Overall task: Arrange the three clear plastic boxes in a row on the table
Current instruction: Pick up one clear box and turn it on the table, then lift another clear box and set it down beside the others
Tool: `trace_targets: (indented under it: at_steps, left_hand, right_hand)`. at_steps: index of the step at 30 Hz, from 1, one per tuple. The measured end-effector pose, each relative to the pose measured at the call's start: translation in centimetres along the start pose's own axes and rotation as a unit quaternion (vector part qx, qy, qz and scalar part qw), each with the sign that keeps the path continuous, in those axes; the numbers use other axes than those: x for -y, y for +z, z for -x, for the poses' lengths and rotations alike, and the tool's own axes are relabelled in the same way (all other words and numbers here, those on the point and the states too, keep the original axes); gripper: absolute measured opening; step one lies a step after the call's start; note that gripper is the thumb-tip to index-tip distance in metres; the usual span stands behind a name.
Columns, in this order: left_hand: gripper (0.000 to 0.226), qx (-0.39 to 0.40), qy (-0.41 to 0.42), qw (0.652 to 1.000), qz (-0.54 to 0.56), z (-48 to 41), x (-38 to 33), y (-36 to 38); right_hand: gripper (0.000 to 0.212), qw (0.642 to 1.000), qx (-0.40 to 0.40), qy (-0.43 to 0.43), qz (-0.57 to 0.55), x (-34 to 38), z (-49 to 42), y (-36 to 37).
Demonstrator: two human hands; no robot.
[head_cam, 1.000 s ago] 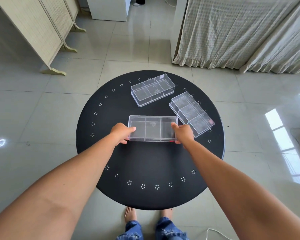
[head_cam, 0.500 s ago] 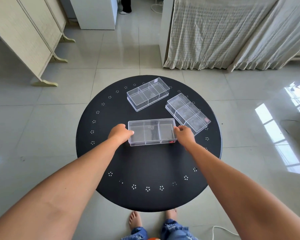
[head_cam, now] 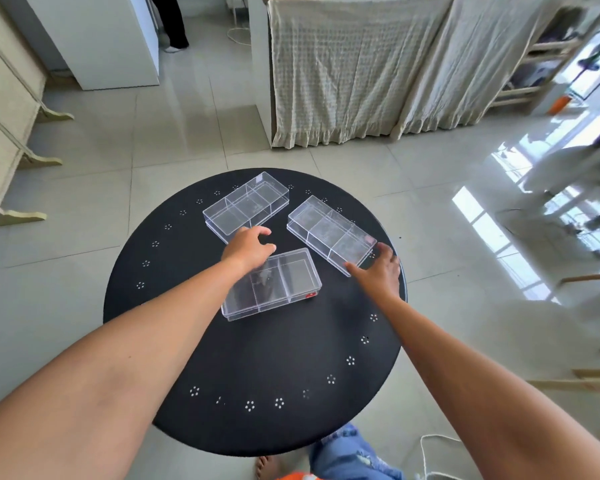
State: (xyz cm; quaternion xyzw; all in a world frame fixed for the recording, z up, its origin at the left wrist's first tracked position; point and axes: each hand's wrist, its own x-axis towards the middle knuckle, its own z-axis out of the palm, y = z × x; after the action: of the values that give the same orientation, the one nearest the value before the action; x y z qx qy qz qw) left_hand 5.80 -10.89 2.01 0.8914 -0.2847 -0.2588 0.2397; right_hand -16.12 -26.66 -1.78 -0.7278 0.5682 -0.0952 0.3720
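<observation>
Three clear plastic boxes with dividers lie on a round black table (head_cam: 264,358). The near box (head_cam: 284,284) lies in the middle, tilted a little, with a red sticker on its right corner. The far box (head_cam: 246,206) lies askew at the back. The right box (head_cam: 329,232) lies diagonally at the back right. My left hand (head_cam: 248,249) hovers between the near and far boxes, fingers curled and apart, holding nothing. My right hand (head_cam: 378,270) reaches the near end of the right box, fingers spread, fingertips touching its corner.
Tiled floor surrounds the table. A folding screen (head_cam: 4,109) stands at the left, a white cabinet (head_cam: 101,39) behind it, cloth-covered shelving (head_cam: 361,71) at the back. Another person's legs (head_cam: 172,22) show far back. A white cable (head_cam: 430,455) lies by my feet.
Both hands have let go of the near box. My left hand moved up toward the far box, my right hand moved to the right box. The camera view tilted.
</observation>
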Motion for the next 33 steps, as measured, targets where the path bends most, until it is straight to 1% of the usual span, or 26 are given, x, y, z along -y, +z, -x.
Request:
trace_targets:
  at_steps: [1,2,4,7,10,14,17,19,21,25,29,31,33]
  left_hand:
    - [0.051,0.009,0.003,1.000,0.001,-0.8,-0.6,0.3]
    - [0.056,0.014,0.003,1.000,0.003,-1.6,-1.1,0.5]
    - [0.064,0.019,0.006,1.000,0.010,-3.0,-2.0,1.1]
    - [0.073,0.053,0.006,0.998,0.043,-5.3,-3.4,2.1]
    - [0.080,0.087,0.005,0.994,0.065,-7.2,-4.2,3.1]
    - [0.085,0.122,-0.021,0.989,0.084,-9.1,-4.6,4.4]
    - [0.091,0.143,-0.048,0.982,0.117,-9.9,-4.5,4.9]
    - [0.093,0.142,-0.050,0.978,0.142,-10.4,-4.1,5.3]
    - [0.089,0.129,-0.045,0.977,0.162,-10.4,-4.3,5.2]
    - [0.077,0.087,-0.025,0.981,0.174,-10.9,-5.3,4.4]
    - [0.080,0.072,0.012,0.986,0.150,-11.3,-5.9,3.3]
    - [0.081,0.067,0.026,0.989,0.125,-11.1,-6.2,2.9]
    - [0.085,0.060,0.041,0.991,0.111,-11.0,-6.4,2.7]
  right_hand:
    - [0.110,1.000,0.016,0.005,0.007,-0.2,-0.5,0.0]
    - [0.123,0.999,0.034,0.007,0.014,-0.4,-1.1,0.0]
    - [0.137,0.997,0.065,0.001,0.028,-0.7,-2.3,0.2]
    - [0.144,0.995,0.093,-0.013,0.031,-1.4,-4.1,0.4]
    - [0.145,0.993,0.114,-0.022,0.025,-2.2,-5.5,0.5]
    - [0.139,0.991,0.118,-0.057,0.007,-2.7,-6.4,0.7]
    - [0.130,0.990,0.115,-0.078,-0.002,-3.0,-7.1,1.2]
    - [0.123,0.990,0.109,-0.092,-0.010,-3.1,-7.6,1.3]
    - [0.117,0.988,0.112,-0.097,-0.037,-2.9,-8.1,1.1]
    - [0.102,0.982,0.118,-0.069,-0.133,-2.4,-9.6,0.5]
    - [0.078,0.960,0.110,-0.021,-0.257,-1.1,-10.5,-0.8]
    - [0.071,0.944,0.129,0.015,-0.302,-0.2,-10.9,-1.7]
    - [0.071,0.928,0.175,0.058,-0.324,0.4,-11.3,-2.4]
